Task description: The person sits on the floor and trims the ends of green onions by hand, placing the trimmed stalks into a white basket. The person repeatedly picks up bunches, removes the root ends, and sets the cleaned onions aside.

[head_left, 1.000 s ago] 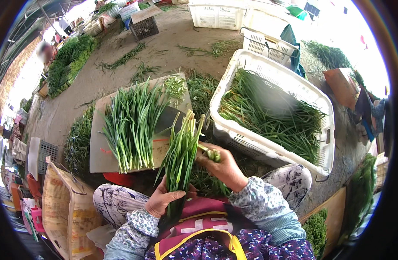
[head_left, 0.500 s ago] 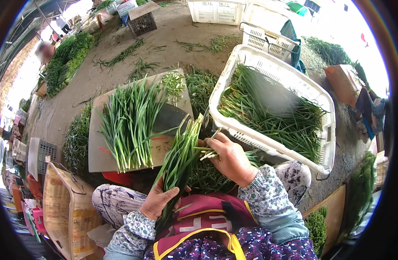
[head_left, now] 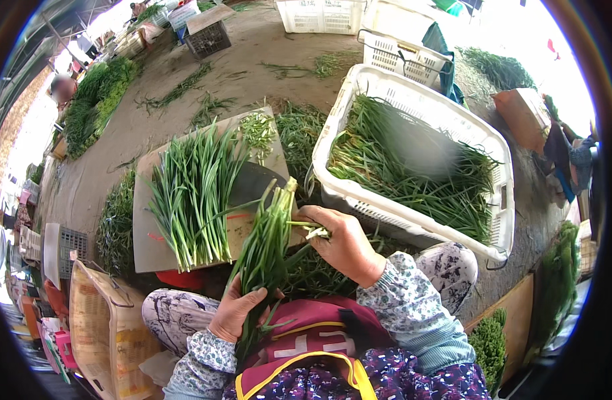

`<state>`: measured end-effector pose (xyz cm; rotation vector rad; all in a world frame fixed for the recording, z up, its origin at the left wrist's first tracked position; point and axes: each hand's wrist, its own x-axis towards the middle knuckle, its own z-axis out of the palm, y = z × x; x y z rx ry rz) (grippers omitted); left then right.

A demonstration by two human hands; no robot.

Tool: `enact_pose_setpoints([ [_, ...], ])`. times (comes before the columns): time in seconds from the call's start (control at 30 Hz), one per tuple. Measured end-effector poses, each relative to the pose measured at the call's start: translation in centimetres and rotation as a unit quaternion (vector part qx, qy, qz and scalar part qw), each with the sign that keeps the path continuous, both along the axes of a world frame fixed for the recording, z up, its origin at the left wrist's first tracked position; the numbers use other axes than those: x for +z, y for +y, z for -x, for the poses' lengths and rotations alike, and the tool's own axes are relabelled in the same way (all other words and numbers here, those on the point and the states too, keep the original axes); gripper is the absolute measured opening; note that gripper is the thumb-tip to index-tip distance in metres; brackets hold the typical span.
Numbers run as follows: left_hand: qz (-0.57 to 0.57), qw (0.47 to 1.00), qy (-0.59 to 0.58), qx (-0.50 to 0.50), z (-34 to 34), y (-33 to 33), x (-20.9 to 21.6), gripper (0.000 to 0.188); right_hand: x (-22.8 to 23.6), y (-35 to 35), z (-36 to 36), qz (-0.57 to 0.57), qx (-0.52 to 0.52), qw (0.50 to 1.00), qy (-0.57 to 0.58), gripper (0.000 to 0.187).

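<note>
While left fingers point(head_left: 254, 297) clasp greens point(head_left: 263, 243), right fingers point(head_left: 314, 215) — closed, pinching stems point(head_left: 316, 232)

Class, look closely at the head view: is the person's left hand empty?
No, the left hand is wrapped around a bunch of leafy greens.

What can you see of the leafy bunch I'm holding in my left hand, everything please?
The leafy bunch has long, narrow green leaves and paler, yellowish-green stalk ends at the top. It slants, stalk ends pointing up and away from you, with some leaves straying loose. Your left grip closes around its lower, leafy part, and leaves hang below toward the maroon apron. Beside its upper part, your right grip pinches some pale stalks; whether they join it is unclear.
</note>
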<state>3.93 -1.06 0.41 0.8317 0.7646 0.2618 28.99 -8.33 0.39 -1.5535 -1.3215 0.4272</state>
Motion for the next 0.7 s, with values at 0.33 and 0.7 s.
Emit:
enact_pose_setpoints([
  [0.33, -0.030, 0.998, 0.044, -0.015, -1.0, -0.7, -0.1, 0.043, -0.5, 0.8, -0.2, 0.037, -0.051, 0.990, -0.123, 0.039],
  [0.7, -0.036, 0.999, 0.002, 0.032, -0.3, -0.2, -0.7, 0.053, -1.5, -0.7, -0.5, 0.078, -0.039, 0.986, -0.139, 0.022],
])
